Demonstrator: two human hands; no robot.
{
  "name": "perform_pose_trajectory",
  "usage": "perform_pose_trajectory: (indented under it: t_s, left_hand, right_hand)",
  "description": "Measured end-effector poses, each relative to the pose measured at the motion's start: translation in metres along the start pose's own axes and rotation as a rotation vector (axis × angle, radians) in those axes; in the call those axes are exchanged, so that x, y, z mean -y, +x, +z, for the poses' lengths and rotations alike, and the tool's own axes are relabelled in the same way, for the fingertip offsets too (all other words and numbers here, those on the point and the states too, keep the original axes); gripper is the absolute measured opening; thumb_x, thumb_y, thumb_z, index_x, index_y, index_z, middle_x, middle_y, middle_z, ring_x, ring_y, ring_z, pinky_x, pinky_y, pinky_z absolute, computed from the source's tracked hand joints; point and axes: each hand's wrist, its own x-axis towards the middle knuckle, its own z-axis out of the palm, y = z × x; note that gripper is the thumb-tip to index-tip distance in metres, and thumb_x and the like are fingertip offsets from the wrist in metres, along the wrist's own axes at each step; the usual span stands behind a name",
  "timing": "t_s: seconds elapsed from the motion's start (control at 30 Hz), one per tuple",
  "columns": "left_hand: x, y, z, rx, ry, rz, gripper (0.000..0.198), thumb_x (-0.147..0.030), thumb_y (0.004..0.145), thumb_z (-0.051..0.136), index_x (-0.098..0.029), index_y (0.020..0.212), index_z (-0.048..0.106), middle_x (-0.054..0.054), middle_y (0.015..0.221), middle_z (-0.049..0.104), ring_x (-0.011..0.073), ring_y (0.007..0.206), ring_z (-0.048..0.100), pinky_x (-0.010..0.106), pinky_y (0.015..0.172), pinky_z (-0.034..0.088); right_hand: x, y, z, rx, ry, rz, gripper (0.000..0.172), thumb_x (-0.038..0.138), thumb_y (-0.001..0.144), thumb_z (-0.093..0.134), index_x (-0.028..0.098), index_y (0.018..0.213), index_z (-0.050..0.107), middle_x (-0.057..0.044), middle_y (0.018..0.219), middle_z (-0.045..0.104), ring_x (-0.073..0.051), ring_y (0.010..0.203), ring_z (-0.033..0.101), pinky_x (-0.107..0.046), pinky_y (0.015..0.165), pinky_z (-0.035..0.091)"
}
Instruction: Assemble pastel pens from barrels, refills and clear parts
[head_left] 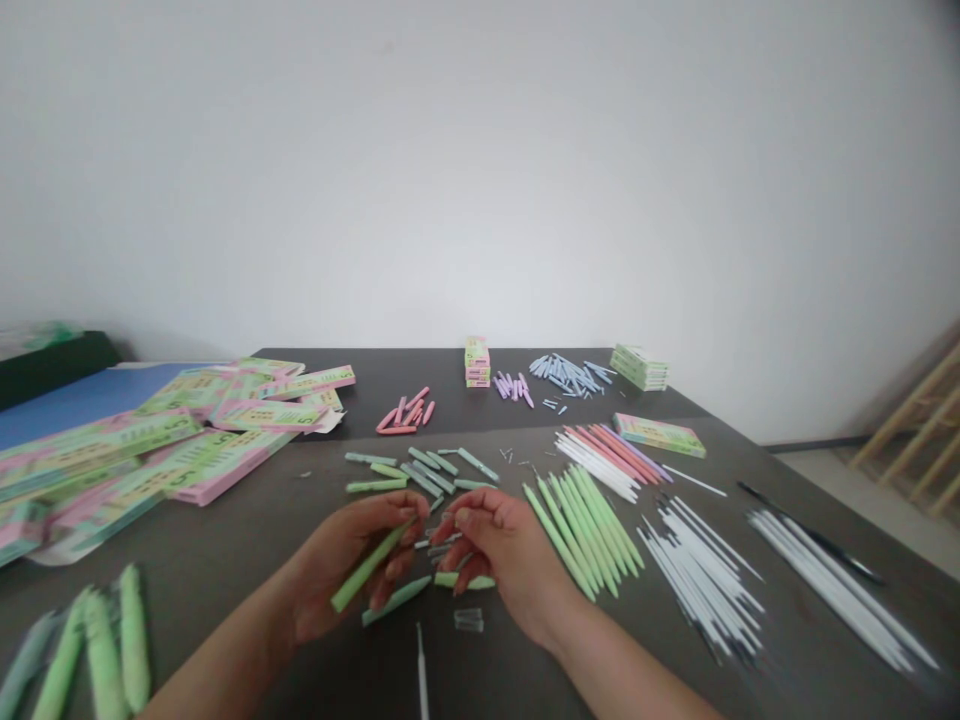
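A light green pen barrel (373,567) slants down to the left in my left hand (349,560), its far end between my fingertips. Close beside it, my right hand (499,545) has thumb and fingertips pressed together; anything in them is too small to make out. Under my hands lie a teal-green barrel (397,600) and a light green one (465,580). A few small clear pieces (469,620) are just in front, and a thin white tool with a fine metal tip (423,675) points away from me. Small metallic parts between my hands are partly hidden.
Green and teal barrels (427,470) lie beyond my hands. To the right are a row of green pens (585,530) and white sticks (701,580). Printed boxes (247,420) pile up at left; pink (405,412), purple (514,388) and blue pieces (566,373) lie farther back.
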Motion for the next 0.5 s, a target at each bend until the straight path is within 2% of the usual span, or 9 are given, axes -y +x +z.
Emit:
perform_pose_trajectory:
  t_s: [0.1,0.2,0.27,0.37,0.5]
  left_hand:
    - [0.002,-0.006,0.016,0.058,-0.005,-0.050,0.007,-0.021,0.081,0.050,-0.017,0.084,0.055,-0.007,0.047,0.041,0.0032,0.031,0.025,0.012,0.027,0.029]
    - [0.002,-0.009,0.024,0.049,-0.018,-0.093,0.011,-0.028,0.084,0.050,-0.018,0.082,0.053,-0.007,0.051,0.041,0.0025,0.034,0.022,0.010,0.027,0.021]
    - [0.002,-0.009,0.027,0.063,-0.024,-0.113,0.016,-0.034,0.084,0.051,-0.018,0.080,0.052,-0.006,0.055,0.043,0.0021,0.036,0.022,0.010,0.027,0.019]
    - [0.005,-0.007,0.029,0.080,-0.030,-0.080,0.016,-0.032,0.083,0.055,-0.018,0.077,0.051,-0.007,0.057,0.044,0.0011,0.035,0.017,0.011,0.026,0.018]
    - [0.011,-0.004,0.029,0.049,-0.026,-0.071,0.019,-0.031,0.081,0.057,-0.016,0.072,0.051,-0.008,0.051,0.039,0.0004,0.034,0.015,0.010,0.026,0.016]
  right_hand:
    - [0.001,0.001,-0.002,-0.036,-0.149,-0.085,0.028,0.039,0.070,0.064,0.014,0.077,0.055,-0.001,0.067,0.063,-0.009,0.042,0.052,-0.017,0.033,0.039]
    - [0.001,0.001,-0.006,-0.066,-0.353,-0.159,0.021,0.037,0.078,0.055,0.015,0.077,0.057,0.003,0.058,0.057,-0.005,0.036,0.041,-0.016,0.032,0.031]
    - [0.002,0.000,-0.008,-0.083,-0.530,-0.250,0.018,0.031,0.082,0.052,0.016,0.075,0.059,0.003,0.055,0.054,-0.006,0.041,0.043,-0.017,0.040,0.034]
    - [0.003,-0.003,-0.009,-0.080,-0.714,-0.339,0.016,0.025,0.083,0.051,0.016,0.074,0.061,0.002,0.058,0.056,-0.010,0.055,0.051,-0.021,0.054,0.039]
    - [0.004,-0.003,-0.007,-0.060,-0.708,-0.342,0.017,0.024,0.083,0.050,0.016,0.074,0.062,0.000,0.063,0.059,-0.011,0.061,0.054,-0.022,0.057,0.039]
